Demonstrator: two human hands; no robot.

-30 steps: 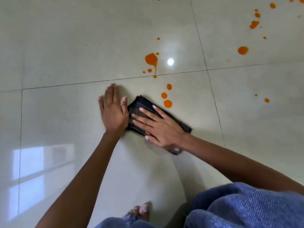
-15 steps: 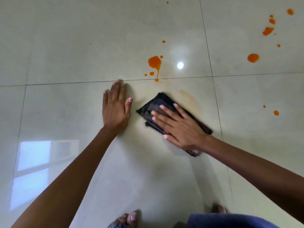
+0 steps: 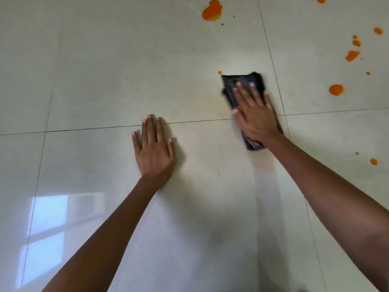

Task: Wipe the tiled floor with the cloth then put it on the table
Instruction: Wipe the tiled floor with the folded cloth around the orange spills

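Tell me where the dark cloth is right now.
Head view, right of centre: the dark cloth lies on the tiled floor under the flat right hand, across a grout line, beside a small orange drop.

Two hands (image 3: 154, 152) (image 3: 255, 115), one dark cloth (image 3: 245, 80), about a dozen orange spots (image 3: 336, 90)

Glossy pale tiled floor (image 3: 101, 66), window reflection (image 3: 63, 216)

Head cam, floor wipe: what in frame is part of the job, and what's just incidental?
In the job:
- dark cloth, pressed flat under the right hand
- tiled floor
- orange splashes on it, with one small drop by the cloth's far corner

Incidental:
- left hand, flat on bare tile, apart from the cloth
- window reflection on the gloss
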